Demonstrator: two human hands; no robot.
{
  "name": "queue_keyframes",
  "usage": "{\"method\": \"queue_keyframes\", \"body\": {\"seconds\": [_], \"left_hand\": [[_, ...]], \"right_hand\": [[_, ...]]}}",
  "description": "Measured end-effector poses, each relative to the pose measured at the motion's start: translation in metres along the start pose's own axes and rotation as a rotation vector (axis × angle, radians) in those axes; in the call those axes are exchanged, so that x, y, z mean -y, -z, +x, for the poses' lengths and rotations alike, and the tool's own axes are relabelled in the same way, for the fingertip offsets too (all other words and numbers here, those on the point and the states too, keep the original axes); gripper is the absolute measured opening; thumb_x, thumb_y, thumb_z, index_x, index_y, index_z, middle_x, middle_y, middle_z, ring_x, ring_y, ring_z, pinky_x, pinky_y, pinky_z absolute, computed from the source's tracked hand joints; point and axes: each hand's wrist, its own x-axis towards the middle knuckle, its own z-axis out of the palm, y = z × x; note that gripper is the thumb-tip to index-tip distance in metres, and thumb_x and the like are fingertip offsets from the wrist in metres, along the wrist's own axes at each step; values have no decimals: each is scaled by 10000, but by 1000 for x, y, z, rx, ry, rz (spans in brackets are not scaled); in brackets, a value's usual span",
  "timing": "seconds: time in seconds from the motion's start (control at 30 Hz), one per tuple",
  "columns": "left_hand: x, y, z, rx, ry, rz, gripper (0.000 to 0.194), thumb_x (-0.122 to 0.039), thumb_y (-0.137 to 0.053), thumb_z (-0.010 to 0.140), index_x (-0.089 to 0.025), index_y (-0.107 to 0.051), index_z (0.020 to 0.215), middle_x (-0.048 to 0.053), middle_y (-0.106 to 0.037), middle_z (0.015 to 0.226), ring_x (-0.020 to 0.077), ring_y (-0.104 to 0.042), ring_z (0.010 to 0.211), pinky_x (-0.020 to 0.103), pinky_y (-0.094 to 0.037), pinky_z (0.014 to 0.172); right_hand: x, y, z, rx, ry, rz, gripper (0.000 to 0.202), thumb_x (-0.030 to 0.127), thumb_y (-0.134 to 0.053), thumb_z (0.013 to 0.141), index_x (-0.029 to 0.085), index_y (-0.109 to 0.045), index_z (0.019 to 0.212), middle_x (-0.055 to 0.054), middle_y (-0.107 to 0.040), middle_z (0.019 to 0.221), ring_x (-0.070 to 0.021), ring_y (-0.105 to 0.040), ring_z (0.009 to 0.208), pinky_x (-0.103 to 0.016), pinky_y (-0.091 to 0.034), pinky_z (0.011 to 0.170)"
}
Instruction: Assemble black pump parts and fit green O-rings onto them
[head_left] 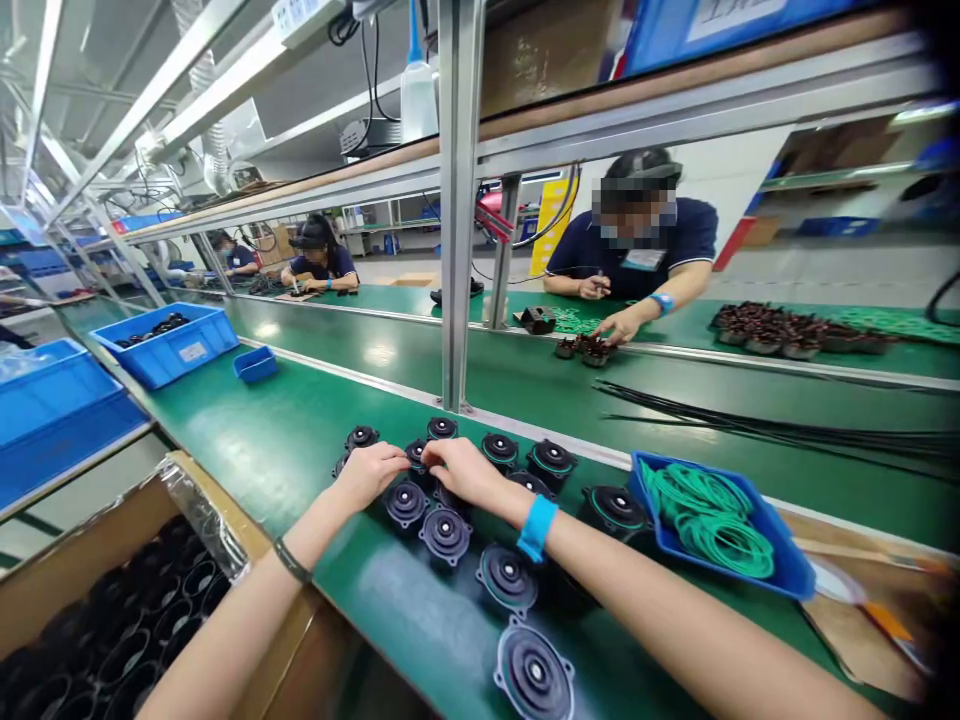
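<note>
My left hand [369,474] and my right hand [465,470] meet over a group of black round motor housings on the green bench. Between my fingertips is one black round housing [417,456], gripped from both sides; my fingers partly hide it. More of these housings stand close by, such as one in front of my left hand [406,503], one below my right hand [445,535] and one nearest me [535,670]. Each has stepped rings, small lugs and a pale centre. Green rings show around the edge of some, such as the housing at right [616,508].
A blue tray [799,580] of green rings stands at right. An open carton [225,520] of black parts is at lower left, blue bins [191,352] beyond it. A metal post [454,300] rises behind the housings. Across the bench a co-worker [637,240] handles dark copper-coloured parts.
</note>
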Motion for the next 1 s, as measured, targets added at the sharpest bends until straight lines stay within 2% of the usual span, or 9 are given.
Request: {"method": "queue_keyframes", "body": {"seconds": [0.1,0.27,0.33,0.43,0.57,0.73,0.83,0.9,1.0], "left_hand": [[-1,1,2,-10,76,-96,177,-174,-550,902,-204,-724,905,52,-760,951,177,-702,868,293,-553,784],[-14,14,12,-40,235,-270,156,-147,-543,878,-179,-693,903,43,-769,835,162,-701,699,275,-551,671],[-28,23,18,-67,289,-345,183,-187,-476,929,-164,-636,1014,57,-763,872,140,-684,669,242,-536,606],[-58,33,27,-125,360,-647,181,-223,-410,963,-158,-539,1071,72,-723,916,117,-656,707,206,-521,590],[-91,27,33,-170,426,-970,64,-213,-500,911,-168,-525,948,33,-636,842,107,-614,730,223,-533,666],[-96,21,27,-51,416,-699,149,-164,-598,833,-178,-558,976,57,-580,1026,116,-627,738,239,-557,628],[-86,26,20,-14,315,-394,166,-112,-611,821,-184,-600,970,57,-630,1002,168,-640,842,307,-566,746],[-79,26,18,36,230,-225,147,-114,-632,826,-192,-640,951,51,-691,964,207,-647,913,363,-546,829],[-73,20,17,104,136,-153,111,-181,-673,842,-199,-689,950,51,-741,1011,232,-662,974,393,-517,886]], "right_hand": [[-7,5,-2,3,-35,21,288,36,-483,845,130,-729,961,-128,-723,997,-224,-666,955,-321,-474,846],[-9,21,-4,60,-10,155,371,-34,-519,737,165,-748,950,-105,-731,1030,-228,-655,1019,-314,-454,912],[-5,34,-6,51,-30,252,333,21,-512,804,163,-733,1009,-90,-732,1057,-203,-661,1007,-302,-471,911],[4,50,-13,51,-73,415,314,217,-437,950,152,-649,1172,-79,-735,1045,-152,-688,885,-251,-531,754],[9,53,-26,98,-144,536,342,308,-401,976,109,-669,1051,-67,-752,876,-117,-686,704,-187,-515,571],[-7,37,-33,70,-272,451,214,145,-506,861,108,-717,863,-40,-728,666,-120,-647,564,-195,-484,534],[-13,32,-33,15,-285,337,211,113,-538,805,138,-741,753,-32,-708,599,-147,-647,576,-229,-477,596],[-15,31,-34,-10,-264,266,224,116,-545,797,154,-750,715,-41,-713,613,-171,-660,628,-249,-475,650],[-16,32,-37,-31,-216,169,260,94,-515,805,153,-768,799,-83,-748,773,-207,-678,753,-282,-476,734]]}}
